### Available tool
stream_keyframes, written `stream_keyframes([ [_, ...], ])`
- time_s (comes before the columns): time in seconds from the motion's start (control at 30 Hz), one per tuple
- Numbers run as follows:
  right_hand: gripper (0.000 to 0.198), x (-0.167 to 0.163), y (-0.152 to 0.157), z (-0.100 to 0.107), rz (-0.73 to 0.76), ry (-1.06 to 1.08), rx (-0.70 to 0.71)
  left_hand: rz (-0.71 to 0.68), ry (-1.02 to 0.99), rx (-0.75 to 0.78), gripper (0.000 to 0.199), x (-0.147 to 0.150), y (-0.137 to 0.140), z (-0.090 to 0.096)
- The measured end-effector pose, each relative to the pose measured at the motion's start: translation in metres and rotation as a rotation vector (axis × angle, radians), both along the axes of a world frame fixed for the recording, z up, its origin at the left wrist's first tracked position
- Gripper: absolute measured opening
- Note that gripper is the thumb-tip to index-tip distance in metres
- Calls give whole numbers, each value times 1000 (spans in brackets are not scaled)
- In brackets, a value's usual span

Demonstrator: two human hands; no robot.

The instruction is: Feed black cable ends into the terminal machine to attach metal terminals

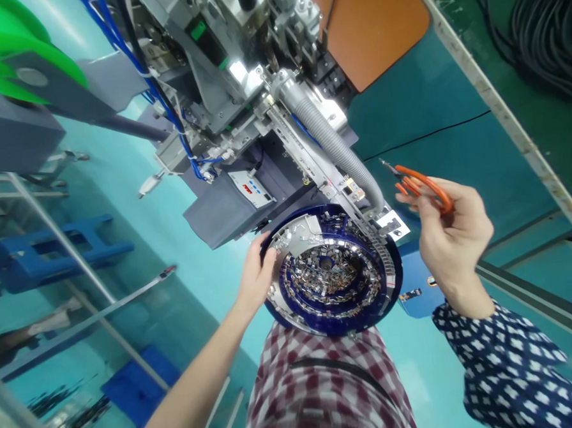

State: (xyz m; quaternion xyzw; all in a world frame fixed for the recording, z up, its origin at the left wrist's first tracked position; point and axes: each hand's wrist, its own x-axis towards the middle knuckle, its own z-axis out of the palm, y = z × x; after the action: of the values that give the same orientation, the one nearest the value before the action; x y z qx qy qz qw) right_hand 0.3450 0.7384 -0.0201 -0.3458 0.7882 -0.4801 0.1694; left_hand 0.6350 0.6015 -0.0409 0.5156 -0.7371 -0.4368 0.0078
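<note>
A dark blue bowl (337,323) carries a heap of small, apparently metal parts (322,277).

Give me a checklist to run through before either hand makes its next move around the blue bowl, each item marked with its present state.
1. Pliers in hand: ok. The right hand holds the orange-handled pliers.
2. Pliers' tips apart from the gray hose: ok. They show to the right of it in the picture.
3. Both hands clear of the blue bowl: not ok. The left hand is at its rim.
4. Metal parts in the bowl: ok. Many lie heaped in the middle.
5. Red display readable: cannot tell. It is lit, but its digits are too small here.
</note>
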Motion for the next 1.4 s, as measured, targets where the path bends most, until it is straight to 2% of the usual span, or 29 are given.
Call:
stream_keyframes([
  [0.1, 28, 3, 13, -17, -72, -65, 9, 14, -3, 14, 49, -1, -1, 0],
  [0.2, 24, 15, 22, -32, -32, -10, 54, 24, -14, 29, 52, -1, -2, 0],
  [0.3, 19, 28, 24, -42, -82, 33, 9, 16, -21, 39, 53, -1, -1, -1],
  [0.43, 18, 37, 22, -49, -204, -70, -65, 12, -33, 24, 53, 0, 0, -2],
  [0.57, 15, 41, 20, -52, -254, -96, -110, 4, -53, -1, 53, 1, 1, -2],
  [1.03, 12, 44, 16, -49, -297, -99, -108, 28, -91, -25, 53, -1, 2, 0],
  [1.27, 14, 44, 19, -53, -312, -118, -104, 79, -108, 35, 54, -3, 4, 2],
  [1.4, 19, 41, 19, -54, -371, -137, -144, 71, -59, 76, 51, -2, 1, 1],
])
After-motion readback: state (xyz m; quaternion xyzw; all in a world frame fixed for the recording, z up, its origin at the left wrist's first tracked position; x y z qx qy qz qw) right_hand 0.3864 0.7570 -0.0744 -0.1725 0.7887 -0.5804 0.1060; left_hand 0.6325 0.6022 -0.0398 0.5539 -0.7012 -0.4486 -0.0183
